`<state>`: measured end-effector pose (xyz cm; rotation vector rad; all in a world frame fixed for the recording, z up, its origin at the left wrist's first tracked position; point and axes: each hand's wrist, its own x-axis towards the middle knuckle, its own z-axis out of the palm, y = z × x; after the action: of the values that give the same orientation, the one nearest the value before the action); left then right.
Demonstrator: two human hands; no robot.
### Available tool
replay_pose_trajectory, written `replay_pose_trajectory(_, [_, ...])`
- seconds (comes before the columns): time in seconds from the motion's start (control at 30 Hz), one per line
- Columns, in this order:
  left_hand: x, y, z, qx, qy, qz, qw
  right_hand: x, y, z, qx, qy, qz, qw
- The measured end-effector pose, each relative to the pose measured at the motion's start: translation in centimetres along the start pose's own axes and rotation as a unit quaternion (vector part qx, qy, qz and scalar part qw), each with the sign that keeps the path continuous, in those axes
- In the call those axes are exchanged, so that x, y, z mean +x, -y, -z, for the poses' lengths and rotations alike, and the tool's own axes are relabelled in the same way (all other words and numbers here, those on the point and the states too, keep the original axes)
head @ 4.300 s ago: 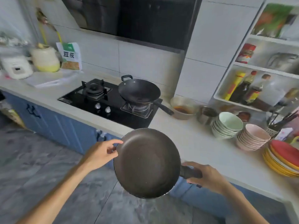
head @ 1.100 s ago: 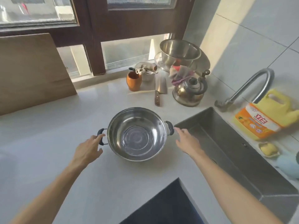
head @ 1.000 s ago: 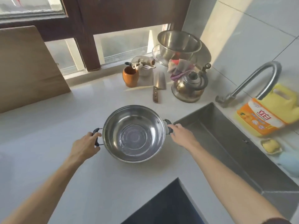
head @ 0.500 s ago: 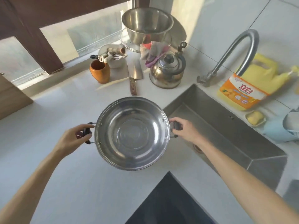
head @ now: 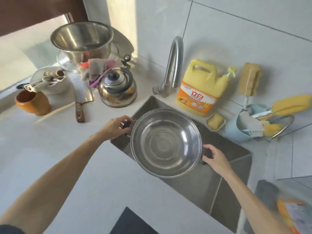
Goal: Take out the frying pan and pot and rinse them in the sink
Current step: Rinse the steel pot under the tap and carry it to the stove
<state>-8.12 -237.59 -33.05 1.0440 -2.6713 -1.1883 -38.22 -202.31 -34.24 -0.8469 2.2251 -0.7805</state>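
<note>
Right now both of the person's bare hands are closed on a stainless steel pot [head: 165, 143], one on each dark side handle. The left hand [head: 114, 126] wraps the handle on the pot's far-left side, fingers curled over it. The right hand [head: 215, 158] pinches the opposite handle at the pot's near-right side. Between the two hands the pot is carried open side up and looks empty and shiny, with rings showing on its base. It is held above the steel sink [head: 219, 183], covering much of the basin's far end.

Just beyond the pot, a curved metal faucet [head: 172, 68] rises from the counter at the sink's far corner. Beside the faucet, further from the left hand, stands a yellow dish soap jug [head: 201, 88], and near the right hand's far side sits a small soap dish [head: 215, 121] and a pale blue holder [head: 239, 129] with brushes. Beyond the left hand stand a metal kettle [head: 118, 88], a cleaver [head: 81, 102] lying flat, and an orange cup [head: 33, 103]. Further back a steel bowl [head: 82, 41] sits raised.
</note>
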Motion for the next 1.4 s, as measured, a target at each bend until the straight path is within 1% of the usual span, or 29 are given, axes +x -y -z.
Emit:
replay_pose_trajectory(0.1, [4.5,0.1,-2.7,0.038,0.036,0.0,0.999,2.1,-3.5,-1.4,-0.001,-0.001,-0.04,0.999])
replay_pose_trajectory(0.2, [8.7,2.6,-6.6,0.074,0.087,-0.013,0.993,4.4,-7.8,-3.5,-0.001,0.009,-0.081,0.997])
replay_pose_trajectory(0.3, [11.6,5.5,-11.0,0.1,0.126,-0.004,0.987,6.4,-12.6,-6.6,0.006,0.004,-0.12,0.993])
replay_pose_trajectory(0.37, [12.5,6.8,-13.2,0.101,0.128,0.009,0.987,7.2,-15.3,-8.6,0.018,0.004,-0.148,0.989])
replay_pose_trajectory(0.43, [12.9,8.3,-14.9,0.107,0.135,0.032,0.985,7.8,-17.2,-10.4,0.028,0.001,-0.153,0.988])
replay_pose_trajectory(0.53, [13.3,10.3,-16.8,0.118,0.151,0.065,0.979,7.7,-17.3,-12.1,0.037,-0.006,-0.157,0.987])
replay_pose_trajectory(0.63, [13.6,11.5,-18.0,0.125,0.14,0.088,0.978,7.7,-17.0,-13.2,0.034,-0.016,-0.167,0.985])
replay_pose_trajectory(0.7, [13.6,11.6,-18.3,0.106,0.129,0.094,0.981,7.7,-16.6,-13.4,0.037,-0.035,-0.162,0.985])
replay_pose_trajectory(0.8, [13.4,9.5,-17.8,0.122,0.124,0.107,0.979,7.7,-15.8,-13.1,0.034,-0.036,-0.157,0.986])
replay_pose_trajectory(0.83, [13.3,8.0,-17.1,0.114,0.097,0.105,0.983,7.7,-15.7,-13.0,0.031,-0.032,-0.156,0.987])
replay_pose_trajectory(0.87, [13.5,6.1,-15.9,0.081,0.042,0.097,0.991,7.6,-15.4,-12.8,0.023,-0.027,-0.155,0.987])
replay_pose_trajectory(0.9, [14.0,3.7,-14.3,0.026,-0.031,0.084,0.996,7.6,-15.1,-12.6,0.018,-0.021,-0.155,0.987])
replay_pose_trajectory(0.93, [14.8,1.2,-12.6,-0.032,-0.107,0.064,0.992,7.6,-14.8,-12.4,0.014,-0.018,-0.154,0.988])
replay_pose_trajectory(0.97, [16.0,-1.3,-10.7,-0.076,-0.163,0.044,0.983,7.7,-14.7,-12.3,0.009,-0.017,-0.152,0.988])
replay_pose_trajectory(1.0, [17.0,-3.7,-8.9,-0.101,-0.192,0.029,0.976,7.7,-14.5,-12.2,0.009,-0.013,-0.151,0.988])
replay_pose_trajectory(1.03, [18.3,-5.7,-7.3,-0.11,-0.2,0.02,0.973,7.6,-14.5,-12.1,0.01,-0.01,-0.154,0.988])
replay_pose_trajectory(1.1, [20.5,-7.7,-5.6,-0.087,-0.198,0.019,0.976,7.5,-14.8,-12.3,0.016,-0.013,-0.159,0.987])
replay_pose_trajectory(1.17, [22.0,-7.4,-5.4,-0.068,-0.223,0.033,0.972,7.3,-15.0,-12.5,0.02,-0.015,-0.165,0.986])
replay_pose_trajectory(1.23, [22.8,-6.7,-5.8,-0.072,-0.245,0.041,0.966,7.1,-15.1,-12.5,0.019,-0.016,-0.166,0.986])
replay_pose_trajectory(1.4, [23.4,-6.1,-5.1,-0.061,-0.241,0.024,0.968,7.1,-14.9,-12.6,0.03,-0.013,-0.169,0.985])
